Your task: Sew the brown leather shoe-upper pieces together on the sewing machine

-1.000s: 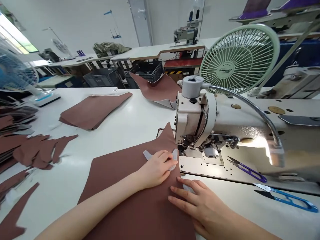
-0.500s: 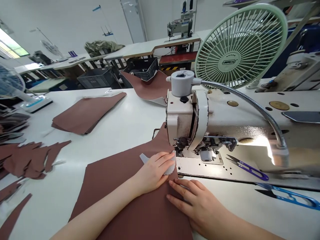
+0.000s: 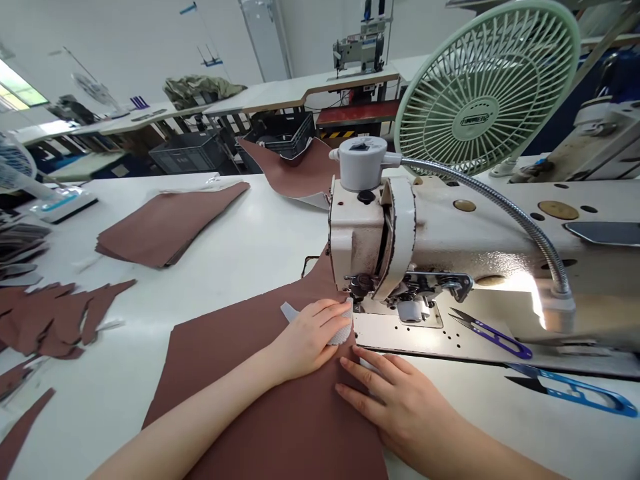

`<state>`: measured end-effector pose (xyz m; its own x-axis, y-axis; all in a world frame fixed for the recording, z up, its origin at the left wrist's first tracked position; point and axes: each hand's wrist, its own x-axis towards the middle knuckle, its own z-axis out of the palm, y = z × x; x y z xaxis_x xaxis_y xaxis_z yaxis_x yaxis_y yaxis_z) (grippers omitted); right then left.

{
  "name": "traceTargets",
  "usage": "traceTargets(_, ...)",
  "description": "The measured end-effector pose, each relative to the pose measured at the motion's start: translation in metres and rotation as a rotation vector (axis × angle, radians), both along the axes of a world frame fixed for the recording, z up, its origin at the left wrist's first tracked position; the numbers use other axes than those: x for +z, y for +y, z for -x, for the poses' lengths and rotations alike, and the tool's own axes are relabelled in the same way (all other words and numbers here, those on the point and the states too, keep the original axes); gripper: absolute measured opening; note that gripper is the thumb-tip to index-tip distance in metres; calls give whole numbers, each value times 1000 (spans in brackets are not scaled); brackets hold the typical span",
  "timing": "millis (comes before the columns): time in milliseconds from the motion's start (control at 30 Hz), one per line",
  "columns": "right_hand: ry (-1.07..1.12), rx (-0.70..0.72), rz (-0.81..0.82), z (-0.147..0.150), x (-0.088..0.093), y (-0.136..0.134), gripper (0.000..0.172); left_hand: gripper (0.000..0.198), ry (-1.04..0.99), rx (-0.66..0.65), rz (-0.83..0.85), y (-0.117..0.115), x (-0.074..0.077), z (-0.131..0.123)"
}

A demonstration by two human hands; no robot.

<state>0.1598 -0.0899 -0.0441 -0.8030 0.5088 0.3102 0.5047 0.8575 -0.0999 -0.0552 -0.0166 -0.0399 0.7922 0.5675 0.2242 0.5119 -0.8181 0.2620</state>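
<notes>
A large brown leather-like panel [image 3: 220, 353] lies on the white table, its right edge under the head of the sewing machine [image 3: 350, 233]. My left hand [image 3: 310, 337] rests on the panel with fingers outstretched, pressing down a small grey textured piece [image 3: 343, 335] close to the needle area. Part of that piece is covered by the hand, and one tip of it sticks out on the left. Just below, my right hand [image 3: 400, 397] lies with spread fingers along the panel's right edge, fingertips touching the brown material. The needle itself is hidden by the machine head.
Purple thread snips [image 3: 493, 333] lie on the machine bed, and blue snips [image 3: 575, 390] on the table at right. A stack of brown panels [image 3: 170, 227] sits back left, with smaller brown pieces [image 3: 65, 320] nearer. A green fan [image 3: 485, 93] stands behind the machine.
The right hand's fingers have spread wider, the index finger reaching slightly forward along the panel edge. The left hand stays on the grey piece. The camera view has shifted slightly.
</notes>
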Motion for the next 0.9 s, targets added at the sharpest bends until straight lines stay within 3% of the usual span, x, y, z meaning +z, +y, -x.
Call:
traceTargets(633, -43, -11, 39, -6, 0, 0, 38, 33, 25, -6, 10, 5, -1, -8)
traceTargets(900, -72, -39, 7, -8, 1, 4, 38, 38, 30, 30, 54, 9, 8, -11)
